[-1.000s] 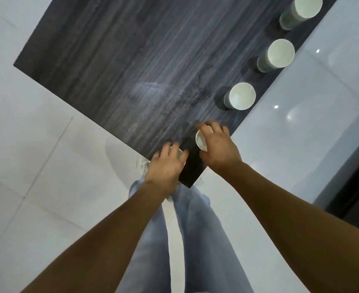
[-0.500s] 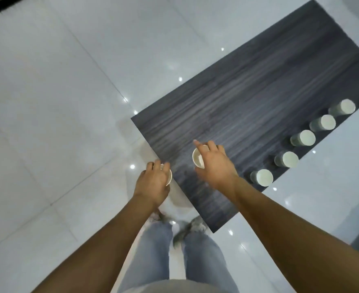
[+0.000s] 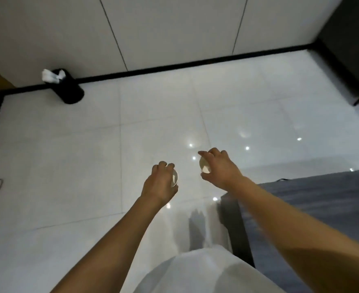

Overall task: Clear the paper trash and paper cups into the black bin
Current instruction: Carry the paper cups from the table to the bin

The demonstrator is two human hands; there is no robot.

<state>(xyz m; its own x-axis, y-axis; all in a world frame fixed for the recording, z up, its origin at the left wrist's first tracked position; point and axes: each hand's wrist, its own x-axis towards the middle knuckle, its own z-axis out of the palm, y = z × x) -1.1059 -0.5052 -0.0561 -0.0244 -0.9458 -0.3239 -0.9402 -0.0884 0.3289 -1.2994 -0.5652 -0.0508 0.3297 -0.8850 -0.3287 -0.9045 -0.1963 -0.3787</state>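
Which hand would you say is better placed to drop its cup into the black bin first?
Probably the left hand: its paper cup is on the side nearer the black bin; the right hand is farther.

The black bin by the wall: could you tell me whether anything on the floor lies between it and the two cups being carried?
Nothing visible does. The left hand and right hand each hold a paper cup above bare white floor, which runs unbroken to the black bin. White paper already sticks out of its mouth.
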